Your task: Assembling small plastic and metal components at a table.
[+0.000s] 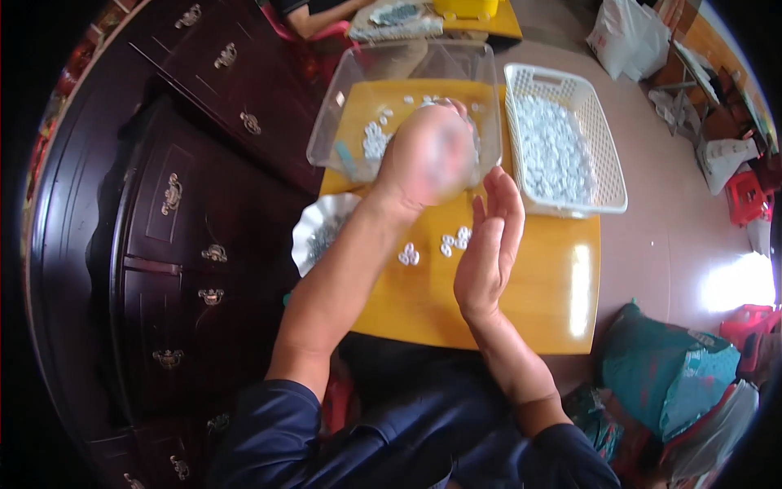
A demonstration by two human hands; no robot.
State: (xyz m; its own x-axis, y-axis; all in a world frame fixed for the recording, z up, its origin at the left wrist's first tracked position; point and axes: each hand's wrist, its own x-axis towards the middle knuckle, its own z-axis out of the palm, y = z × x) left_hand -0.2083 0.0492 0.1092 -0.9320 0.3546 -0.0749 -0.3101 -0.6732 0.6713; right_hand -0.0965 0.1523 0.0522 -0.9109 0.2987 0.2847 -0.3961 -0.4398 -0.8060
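White pieces (415, 258) lie loose, near and in a clear bin (324, 134)

The pieces lie in two small clusters on the yellow worktop (521, 277), with more inside the bin. The left hand (432, 155) is raised over the bin, badly blurred; whether it grasps anything, I cannot tell. The right hand (495, 244) is released, its fingers extended and nothing visible in its grasp. Its fingertips come near the bin's front right corner; contact is unclear.

Each piece looks light, stiff and smooth, probably plastic, so it should be hardy but apt to slip or skid. The best hold is likely a pinch across the outer edges, between thumb and fingertip.

By count: one bin, one white basket (607, 159) to its right, one fluted bowl (303, 232) to the left, two clusters. The left cluster has about four pieces, the right about five. Those in the bin are partly hidden and cannot be counted, nor can the pale contents (558, 151) filling much of the basket or the small grey bits (328, 232) in the bowl.
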